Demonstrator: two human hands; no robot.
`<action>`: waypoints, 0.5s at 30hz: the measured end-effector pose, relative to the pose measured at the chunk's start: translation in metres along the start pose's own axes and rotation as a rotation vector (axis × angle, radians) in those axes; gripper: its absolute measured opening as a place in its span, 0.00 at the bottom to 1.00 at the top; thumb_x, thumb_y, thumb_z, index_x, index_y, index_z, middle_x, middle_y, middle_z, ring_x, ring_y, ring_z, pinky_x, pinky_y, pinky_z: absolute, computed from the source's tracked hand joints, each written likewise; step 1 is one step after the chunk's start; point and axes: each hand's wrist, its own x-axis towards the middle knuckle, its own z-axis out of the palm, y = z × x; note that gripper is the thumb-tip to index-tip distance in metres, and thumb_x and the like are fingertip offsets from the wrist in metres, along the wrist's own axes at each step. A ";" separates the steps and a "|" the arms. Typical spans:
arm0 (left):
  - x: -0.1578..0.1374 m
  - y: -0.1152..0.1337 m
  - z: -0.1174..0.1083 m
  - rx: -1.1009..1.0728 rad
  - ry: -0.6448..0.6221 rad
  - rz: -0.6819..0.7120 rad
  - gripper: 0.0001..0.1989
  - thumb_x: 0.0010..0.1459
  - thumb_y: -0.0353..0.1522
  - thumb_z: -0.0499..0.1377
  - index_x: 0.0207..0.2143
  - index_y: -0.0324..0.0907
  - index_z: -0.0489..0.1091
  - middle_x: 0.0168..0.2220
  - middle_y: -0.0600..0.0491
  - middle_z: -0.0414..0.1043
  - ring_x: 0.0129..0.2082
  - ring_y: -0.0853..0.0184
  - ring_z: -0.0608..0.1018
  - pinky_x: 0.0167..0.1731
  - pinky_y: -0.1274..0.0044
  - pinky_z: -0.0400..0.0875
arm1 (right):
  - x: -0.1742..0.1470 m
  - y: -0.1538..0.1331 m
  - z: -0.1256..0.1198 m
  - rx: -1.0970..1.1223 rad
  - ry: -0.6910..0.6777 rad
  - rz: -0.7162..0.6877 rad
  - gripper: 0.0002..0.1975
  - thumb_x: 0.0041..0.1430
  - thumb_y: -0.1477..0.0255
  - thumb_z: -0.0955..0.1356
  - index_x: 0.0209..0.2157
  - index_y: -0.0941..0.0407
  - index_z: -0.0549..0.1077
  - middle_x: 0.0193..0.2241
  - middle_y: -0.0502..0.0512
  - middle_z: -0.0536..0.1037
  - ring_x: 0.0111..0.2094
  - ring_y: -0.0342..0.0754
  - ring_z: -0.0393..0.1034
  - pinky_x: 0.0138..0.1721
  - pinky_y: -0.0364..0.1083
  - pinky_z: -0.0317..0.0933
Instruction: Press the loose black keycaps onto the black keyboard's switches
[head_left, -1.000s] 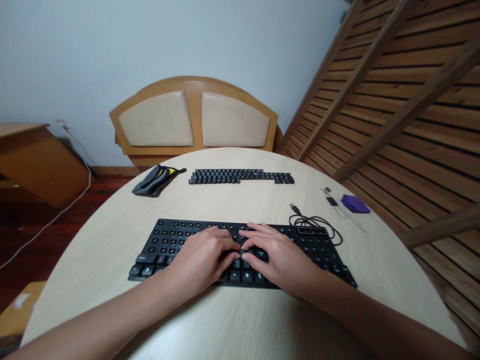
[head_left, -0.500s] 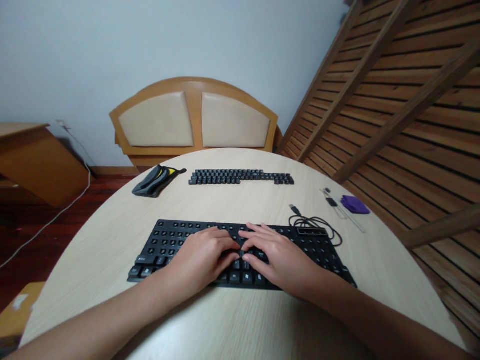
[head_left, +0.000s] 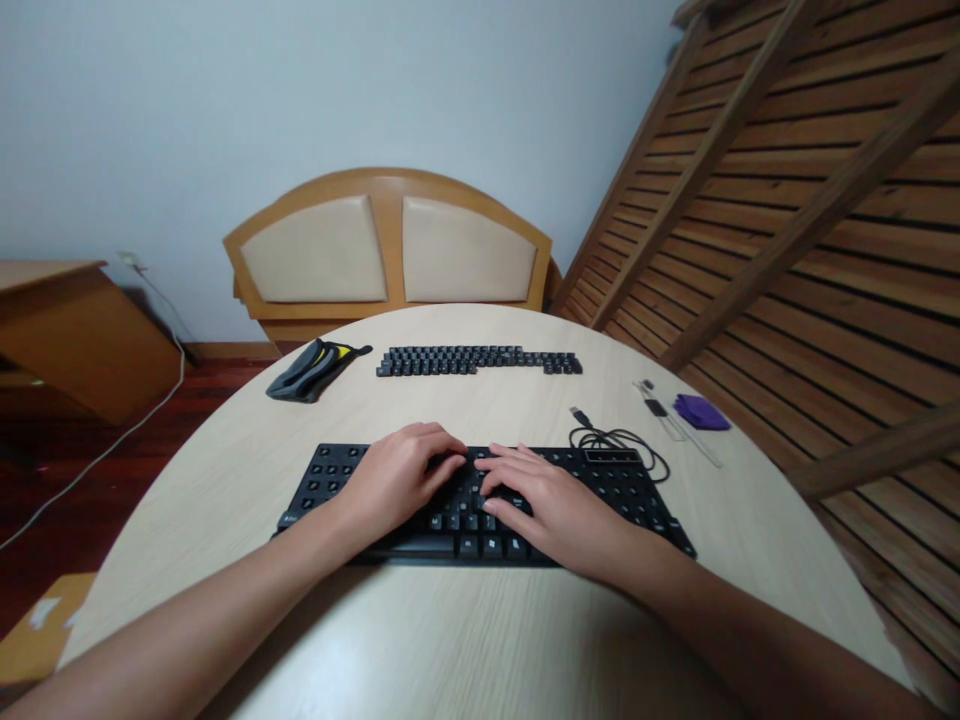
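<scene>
A black keyboard (head_left: 630,492) lies flat on the table, with most of its key sockets bare and keycaps along its lower rows. Over its upper middle is my left hand (head_left: 405,470), fingers curved, thumb and index fingertip close but apart, with nothing visible in them. My right hand (head_left: 536,490) rests on the keyboard right of centre, its fingers spread and bent, thumb near the lower-row keycaps. Both palms hide parts of the board. Beyond it, loose black keycaps (head_left: 450,360) are laid out in rows.
A grey-and-black pouch (head_left: 311,370) with yellow inside lies at the table's far left. The coiled USB cable (head_left: 619,440) sits behind the keyboard's right end. Further right are a wire tool (head_left: 667,415) and a purple cloth (head_left: 701,411). A wooden slatted panel (head_left: 780,220) leans at right.
My left hand has moved away from the right fingertips, up and slightly left across the keyboard. My right hand stays in nearly the same place. The view has shifted slightly.
</scene>
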 end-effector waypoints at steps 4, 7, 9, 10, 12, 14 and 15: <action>0.028 -0.021 -0.003 0.254 0.078 -0.010 0.09 0.68 0.34 0.55 0.44 0.43 0.75 0.42 0.51 0.78 0.41 0.63 0.79 0.40 0.74 0.72 | 0.000 0.000 0.001 0.012 0.027 -0.027 0.05 0.67 0.70 0.67 0.39 0.54 0.75 0.55 0.56 0.77 0.63 0.54 0.62 0.65 0.59 0.53; 0.055 -0.038 -0.003 0.428 0.068 0.011 0.09 0.67 0.31 0.57 0.45 0.41 0.75 0.43 0.49 0.77 0.45 0.60 0.77 0.42 0.73 0.72 | -0.001 0.001 0.001 0.011 0.041 -0.037 0.05 0.66 0.70 0.67 0.39 0.54 0.76 0.54 0.57 0.77 0.63 0.54 0.63 0.65 0.59 0.54; 0.073 -0.046 -0.001 0.478 0.058 0.021 0.10 0.66 0.31 0.58 0.47 0.41 0.75 0.45 0.47 0.75 0.47 0.58 0.75 0.44 0.71 0.72 | -0.002 0.001 0.002 0.008 0.047 -0.036 0.05 0.66 0.70 0.67 0.39 0.54 0.76 0.54 0.57 0.77 0.63 0.54 0.63 0.65 0.59 0.54; 0.081 -0.049 0.000 0.500 0.053 0.022 0.10 0.66 0.31 0.58 0.48 0.41 0.74 0.46 0.47 0.75 0.48 0.58 0.74 0.44 0.71 0.71 | -0.002 0.002 0.003 0.008 0.048 -0.035 0.06 0.66 0.70 0.67 0.39 0.54 0.76 0.54 0.57 0.77 0.62 0.54 0.63 0.65 0.60 0.54; 0.095 -0.052 0.004 0.537 0.043 0.022 0.10 0.65 0.31 0.59 0.48 0.40 0.74 0.46 0.46 0.74 0.49 0.57 0.73 0.47 0.70 0.71 | -0.002 0.002 0.004 0.010 0.049 -0.037 0.06 0.66 0.70 0.67 0.39 0.54 0.77 0.54 0.57 0.77 0.62 0.54 0.63 0.65 0.60 0.53; 0.108 -0.053 0.008 0.562 0.036 0.013 0.11 0.65 0.31 0.59 0.49 0.41 0.74 0.48 0.46 0.73 0.51 0.57 0.72 0.48 0.71 0.70 | -0.002 0.002 0.004 0.013 0.046 -0.035 0.06 0.66 0.70 0.67 0.39 0.54 0.77 0.55 0.56 0.77 0.63 0.54 0.63 0.65 0.60 0.53; 0.113 -0.053 0.010 0.572 0.033 0.005 0.11 0.65 0.31 0.59 0.49 0.42 0.74 0.48 0.46 0.72 0.51 0.57 0.71 0.48 0.71 0.70 | -0.002 0.002 0.004 0.015 0.044 -0.030 0.06 0.67 0.70 0.67 0.39 0.54 0.77 0.55 0.56 0.77 0.63 0.54 0.63 0.65 0.60 0.53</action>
